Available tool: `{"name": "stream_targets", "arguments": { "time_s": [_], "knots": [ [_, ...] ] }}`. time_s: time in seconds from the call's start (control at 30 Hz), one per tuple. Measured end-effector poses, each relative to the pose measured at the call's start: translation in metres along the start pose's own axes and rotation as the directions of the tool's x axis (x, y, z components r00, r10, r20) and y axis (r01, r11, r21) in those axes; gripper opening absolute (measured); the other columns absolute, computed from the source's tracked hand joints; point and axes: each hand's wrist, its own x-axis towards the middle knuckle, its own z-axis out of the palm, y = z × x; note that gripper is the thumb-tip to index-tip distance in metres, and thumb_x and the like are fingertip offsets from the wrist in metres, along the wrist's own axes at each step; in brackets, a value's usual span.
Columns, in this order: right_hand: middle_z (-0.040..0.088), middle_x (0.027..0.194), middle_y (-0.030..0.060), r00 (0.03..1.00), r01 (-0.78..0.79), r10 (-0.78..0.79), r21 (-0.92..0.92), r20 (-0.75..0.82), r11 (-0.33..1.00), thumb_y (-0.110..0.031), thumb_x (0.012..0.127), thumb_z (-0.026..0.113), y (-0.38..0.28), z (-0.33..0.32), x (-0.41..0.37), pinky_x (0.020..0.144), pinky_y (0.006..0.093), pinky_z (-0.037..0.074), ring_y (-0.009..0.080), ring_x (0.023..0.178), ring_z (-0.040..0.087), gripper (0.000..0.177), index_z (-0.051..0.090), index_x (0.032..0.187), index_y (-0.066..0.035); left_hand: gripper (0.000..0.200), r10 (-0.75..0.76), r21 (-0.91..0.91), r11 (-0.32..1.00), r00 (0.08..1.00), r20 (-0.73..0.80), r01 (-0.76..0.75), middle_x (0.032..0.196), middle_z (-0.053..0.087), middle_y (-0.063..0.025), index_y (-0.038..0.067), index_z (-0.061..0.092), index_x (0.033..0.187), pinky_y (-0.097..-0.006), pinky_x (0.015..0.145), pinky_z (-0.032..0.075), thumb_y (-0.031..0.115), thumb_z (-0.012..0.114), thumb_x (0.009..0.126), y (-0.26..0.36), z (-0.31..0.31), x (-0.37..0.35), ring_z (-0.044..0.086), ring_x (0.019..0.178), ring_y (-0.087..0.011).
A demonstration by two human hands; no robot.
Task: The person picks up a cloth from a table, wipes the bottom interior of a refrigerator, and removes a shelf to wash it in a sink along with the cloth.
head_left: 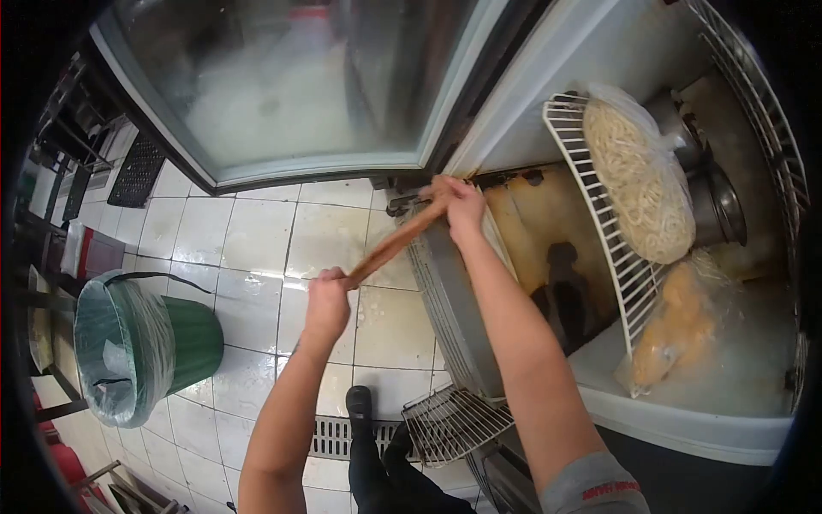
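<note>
A reddish-brown strip of cloth (pixel 396 243) is stretched between my two hands above the tiled floor. My left hand (pixel 329 295) is closed round its lower end. Its upper end is in my right hand (pixel 461 204), whose fingers are wrapped on it beside the lower corner of the open glass door (pixel 300 86). To the right of my right arm is the open fridge, with a stained brown bottom (pixel 531 223). On its white wire shelf (pixel 618 291) lie a clear bag of noodles (pixel 638 176) and a bag of orange-yellow food (pixel 676 330).
A green bin (pixel 195 345) with a clear liner stands on the left. Metal pots (pixel 719 206) are inside the fridge behind the noodles. A wire rack (pixel 454 424) leans low near my feet, beside a floor drain grate (pixel 332 439). The white floor tiles (pixel 248 313) look wet.
</note>
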Motion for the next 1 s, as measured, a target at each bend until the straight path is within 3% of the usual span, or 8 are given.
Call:
{"name": "stream_targets", "arguments": {
  "time_s": [0.23,0.4,0.47,0.57,0.63,0.73,0.9,1.0],
  "knots": [
    [0.057,0.103,0.0116,0.981,-0.095,0.144,0.329,-0.127,0.939,0.012,0.069,0.049,-0.057,-0.009,-0.030,0.078,0.0243,0.043,0.0167,0.089,0.055,0.038,0.054,0.106,0.005,0.018,0.019,-0.002,1.000,1.000,-0.007,-0.019,0.073,0.054,-0.0069,0.007,0.064,0.071,-0.0362,0.063,0.039,-0.001,0.050,0.067,0.022,0.000,-0.012,0.051,0.073,-0.0254],
    [0.056,0.103,0.0112,0.945,0.048,0.034,0.240,-0.325,0.970,0.010,0.067,0.052,-0.088,-0.121,-0.045,0.080,0.0264,0.043,0.0183,0.091,0.054,0.044,0.049,0.111,0.004,0.016,0.172,-0.202,0.963,0.984,-0.034,-0.175,0.073,0.057,-0.0086,0.006,0.064,0.068,-0.0361,0.065,0.044,0.000,0.050,0.063,0.086,0.034,-0.006,0.055,0.072,-0.0266],
    [0.056,0.100,0.0103,0.860,0.146,0.003,0.252,-0.511,0.957,0.009,0.071,0.050,-0.081,-0.180,-0.055,0.075,0.0264,0.045,0.0166,0.088,0.054,0.033,0.052,0.104,0.005,0.016,0.245,-0.286,0.928,0.969,-0.019,-0.240,0.075,0.058,-0.0090,0.006,0.064,0.071,-0.0361,0.065,0.044,0.001,0.050,0.063,0.119,0.060,-0.009,0.055,0.073,-0.0261],
    [0.057,0.102,0.0132,0.525,-0.004,-0.133,-0.159,-0.841,0.987,0.000,0.074,0.049,-0.079,-0.249,-0.065,0.076,0.0300,0.045,0.0224,0.090,0.055,0.030,0.053,0.104,0.003,0.016,0.360,-0.314,0.891,0.931,0.053,-0.327,0.076,0.057,-0.0095,0.006,0.063,0.076,-0.0344,0.067,0.044,0.004,0.051,0.065,0.181,0.081,-0.016,0.054,0.076,-0.0249],
    [0.056,0.101,0.0140,0.384,-0.318,-0.375,-0.502,-0.844,0.805,-0.002,0.075,0.049,-0.059,-0.292,-0.066,0.077,0.0307,0.044,0.0236,0.091,0.055,0.029,0.053,0.103,0.003,0.020,0.435,-0.337,0.879,0.856,0.278,-0.337,0.087,0.056,-0.0082,0.007,0.062,0.084,-0.0355,0.071,0.041,0.005,0.050,0.067,0.218,0.089,-0.021,0.052,0.085,-0.0242],
    [0.056,0.101,0.0153,0.403,-0.694,-0.451,-0.587,-0.797,0.417,-0.005,0.075,0.048,-0.026,-0.350,-0.070,0.078,0.0319,0.044,0.0253,0.092,0.054,0.029,0.054,0.103,0.003,0.029,0.507,-0.343,0.859,0.728,0.460,-0.381,0.106,0.052,-0.0062,0.008,0.057,0.099,-0.0386,0.081,0.036,0.008,0.048,0.072,0.255,0.105,-0.032,0.044,0.102,-0.0229],
    [0.056,0.101,0.0174,0.453,-0.844,-0.270,-0.506,-0.850,0.176,-0.009,0.076,0.047,0.026,-0.409,-0.073,0.080,0.0337,0.043,0.0282,0.093,0.054,0.029,0.054,0.102,0.003,0.038,0.638,-0.342,0.769,0.680,0.362,-0.540,0.124,0.039,-0.0055,0.005,0.048,0.112,-0.0405,0.101,0.019,0.014,0.042,0.076,0.259,0.139,-0.046,0.028,0.122,-0.0197],
    [0.056,0.101,0.0187,0.490,-0.842,-0.295,-0.533,-0.820,0.081,-0.011,0.077,0.046,0.047,-0.425,-0.071,0.081,0.0348,0.042,0.0300,0.094,0.053,0.029,0.055,0.101,0.003,0.039,0.691,-0.363,0.722,0.638,0.339,-0.589,0.124,0.040,-0.0054,0.004,0.047,0.114,-0.0402,0.101,0.019,0.014,0.041,0.076,0.254,0.191,-0.053,0.029,0.120,-0.0186]
  ]
}}
